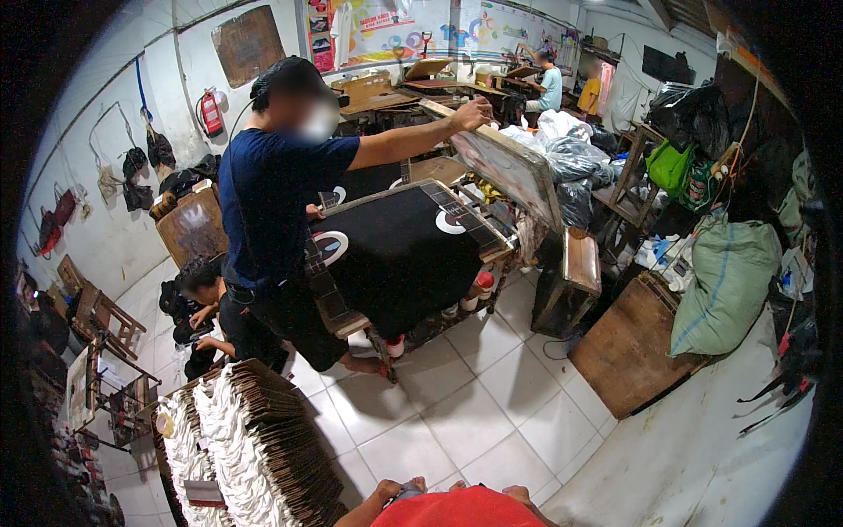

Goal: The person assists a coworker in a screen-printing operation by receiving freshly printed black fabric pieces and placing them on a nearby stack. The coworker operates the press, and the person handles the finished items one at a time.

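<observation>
On my feed, a wood-framed table (352, 322), ctr of frame, w/ black cloth (399, 250) spread flat on top, plus white rings (452, 229) near its L & R edges. I see table legs on pale tiled flr (457, 395), lower ctr; brown wooden panel (623, 351) rests there too, lower R.

A red fire extinguisher (211, 113) is mounted on the white wall (195, 53) at the left, and 1 brown board (248, 46) is fixed higher up, to its right. A colourful banner (386, 37) is hung at the far end of the room. At the right, 1 large brown panel (628, 360) is partly covered by a stuffed pale green sack (727, 285). Farther back, a bright green bag (669, 167) is piled near black plastic (689, 114). What appears to be a dark flat screen (663, 66) is set high behind.
</observation>
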Action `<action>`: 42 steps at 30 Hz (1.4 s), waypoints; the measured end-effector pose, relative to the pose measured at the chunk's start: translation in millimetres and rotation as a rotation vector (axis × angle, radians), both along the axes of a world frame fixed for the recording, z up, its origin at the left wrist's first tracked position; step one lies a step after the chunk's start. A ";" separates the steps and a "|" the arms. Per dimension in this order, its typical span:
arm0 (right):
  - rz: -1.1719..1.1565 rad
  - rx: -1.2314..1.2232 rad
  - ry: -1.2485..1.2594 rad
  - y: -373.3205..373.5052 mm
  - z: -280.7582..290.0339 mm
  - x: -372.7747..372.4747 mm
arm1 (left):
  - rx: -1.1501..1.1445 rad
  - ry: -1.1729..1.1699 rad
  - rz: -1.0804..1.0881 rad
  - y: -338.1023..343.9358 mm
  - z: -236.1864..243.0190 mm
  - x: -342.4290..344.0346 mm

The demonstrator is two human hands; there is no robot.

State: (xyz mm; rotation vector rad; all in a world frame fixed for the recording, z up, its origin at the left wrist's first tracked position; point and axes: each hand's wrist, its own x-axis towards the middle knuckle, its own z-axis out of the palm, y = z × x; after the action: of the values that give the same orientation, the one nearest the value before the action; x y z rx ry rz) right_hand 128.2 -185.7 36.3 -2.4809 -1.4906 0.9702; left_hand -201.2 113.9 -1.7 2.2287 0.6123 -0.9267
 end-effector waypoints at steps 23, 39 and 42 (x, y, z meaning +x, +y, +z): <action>-0.458 -0.120 0.420 -1.7 28.8 57.9 | 0.048 -0.190 0.074 -34.1 21.7 33.1; -0.379 0.409 0.637 -66.8 -58.7 61.2 | -0.062 0.113 0.463 -3.1 21.6 78.5; -0.095 0.012 0.149 -54.7 -47.4 58.7 | 0.072 -0.017 0.051 15.4 15.3 84.8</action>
State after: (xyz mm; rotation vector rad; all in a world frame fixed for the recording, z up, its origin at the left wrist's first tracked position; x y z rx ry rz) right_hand 186.9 -240.5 -11.1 -2.3878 -1.3181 1.0982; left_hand -116.4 129.3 13.6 2.2707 0.7016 -0.8719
